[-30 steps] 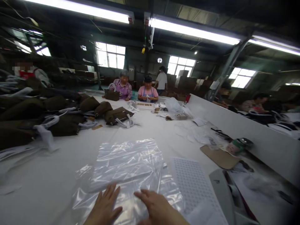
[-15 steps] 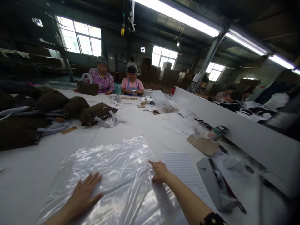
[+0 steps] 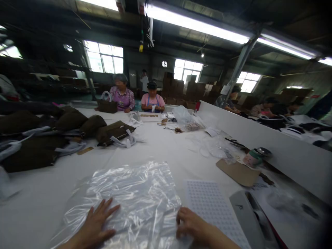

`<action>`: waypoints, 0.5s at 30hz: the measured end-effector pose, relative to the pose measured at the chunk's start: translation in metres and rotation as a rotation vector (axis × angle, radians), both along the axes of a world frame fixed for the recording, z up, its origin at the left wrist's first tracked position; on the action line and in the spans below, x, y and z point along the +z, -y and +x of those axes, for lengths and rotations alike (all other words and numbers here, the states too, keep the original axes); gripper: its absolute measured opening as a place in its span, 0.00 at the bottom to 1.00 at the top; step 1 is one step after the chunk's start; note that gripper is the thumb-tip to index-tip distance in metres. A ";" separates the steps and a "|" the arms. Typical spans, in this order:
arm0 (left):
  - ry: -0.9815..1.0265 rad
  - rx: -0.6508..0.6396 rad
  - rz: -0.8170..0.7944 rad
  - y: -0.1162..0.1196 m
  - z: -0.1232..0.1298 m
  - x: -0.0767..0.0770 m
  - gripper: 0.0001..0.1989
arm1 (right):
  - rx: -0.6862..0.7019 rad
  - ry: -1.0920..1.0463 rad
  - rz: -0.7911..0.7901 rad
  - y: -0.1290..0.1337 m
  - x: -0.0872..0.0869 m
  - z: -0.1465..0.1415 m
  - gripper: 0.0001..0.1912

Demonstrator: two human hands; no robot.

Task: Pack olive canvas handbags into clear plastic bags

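A stack of clear, shiny plastic bags (image 3: 140, 186) lies flat on the white table in front of me. My left hand (image 3: 97, 223) rests on the lower left part of the plastic, fingers spread. At the right edge of the plastic is my right hand (image 3: 188, 223), its fingers curled down against the film; whether they pinch a layer is too small to tell. Just right of it lies a white sheet (image 3: 214, 204) printed with rows of small marks. A grey device (image 3: 249, 214) sits beyond that sheet.
Dark olive bags (image 3: 114, 132) with pale handles are piled at the left. Toward the right wall are a brown board (image 3: 237, 172), a jar-like cup (image 3: 255, 157) and loose plastic. Two people sit at the table's far end; others are behind the white partition (image 3: 259, 128).
The view has shifted, so the table sits lower in the picture. My right hand has gone from a pointing finger to curled fingers, lower along the plastic's right edge. My left hand remains spread.
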State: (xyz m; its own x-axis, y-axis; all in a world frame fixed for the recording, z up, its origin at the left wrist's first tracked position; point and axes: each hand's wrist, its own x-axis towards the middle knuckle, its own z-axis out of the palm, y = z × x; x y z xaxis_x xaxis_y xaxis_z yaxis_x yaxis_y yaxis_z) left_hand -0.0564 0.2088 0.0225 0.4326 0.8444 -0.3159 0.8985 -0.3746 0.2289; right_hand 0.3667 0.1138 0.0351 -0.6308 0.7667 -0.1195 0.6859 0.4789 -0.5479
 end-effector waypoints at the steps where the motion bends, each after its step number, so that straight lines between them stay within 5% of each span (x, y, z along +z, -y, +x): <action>1: 0.014 -0.011 0.003 0.003 0.003 0.005 0.42 | 0.060 -0.006 -0.027 0.001 0.004 0.005 0.11; 4: 0.061 -0.111 -0.021 0.012 0.016 0.019 0.41 | 0.110 -0.024 -0.125 0.008 0.027 0.026 0.19; 9: 0.145 -0.329 -0.115 0.025 0.049 0.034 0.39 | -0.441 0.040 0.140 0.018 0.072 0.007 0.24; 12: 0.148 -0.332 -0.127 0.031 0.065 0.029 0.40 | -0.391 0.122 -0.024 0.015 0.056 -0.035 0.35; 15: 0.163 -0.240 -0.050 0.035 0.059 0.018 0.43 | -0.375 0.309 -0.171 0.019 0.007 -0.059 0.31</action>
